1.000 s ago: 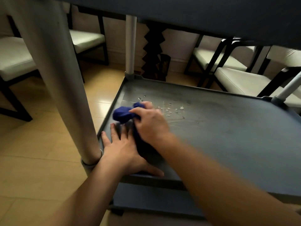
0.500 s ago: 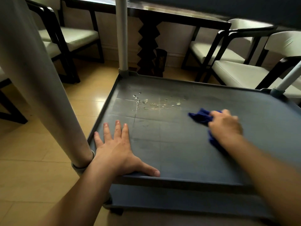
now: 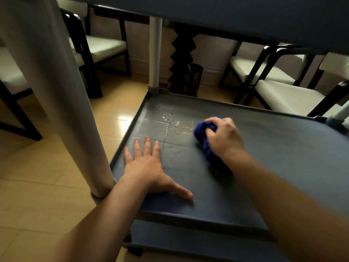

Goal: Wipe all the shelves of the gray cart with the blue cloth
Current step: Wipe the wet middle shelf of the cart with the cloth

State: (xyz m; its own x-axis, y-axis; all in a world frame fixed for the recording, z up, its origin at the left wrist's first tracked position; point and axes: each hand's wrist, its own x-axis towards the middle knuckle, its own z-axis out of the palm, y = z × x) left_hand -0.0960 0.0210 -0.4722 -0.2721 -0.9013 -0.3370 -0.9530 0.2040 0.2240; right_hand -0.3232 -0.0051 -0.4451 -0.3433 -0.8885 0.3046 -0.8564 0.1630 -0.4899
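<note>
I look under the upper shelf at the middle shelf [image 3: 283,157] of the gray cart. My right hand [image 3: 224,140] is closed around the bunched blue cloth [image 3: 203,137] and presses it onto the shelf near the middle. Just left of the cloth lie water drops [image 3: 173,124] on the shelf's far left part. My left hand [image 3: 149,167] rests flat on the shelf near its front left corner, fingers spread, holding nothing. A lower shelf [image 3: 188,244] shows below the front edge.
A thick gray cart post [image 3: 56,91] rises at the near left, another post [image 3: 155,53] at the far left corner, a third [image 3: 340,116] at the far right. Dark-framed chairs with pale seats [image 3: 283,93] and a zigzag table leg [image 3: 183,59] stand beyond on the wooden floor.
My right hand swept the cloth from the left part of the shelf far to the right, then back left toward the drops. The left hand stayed flat in place.
</note>
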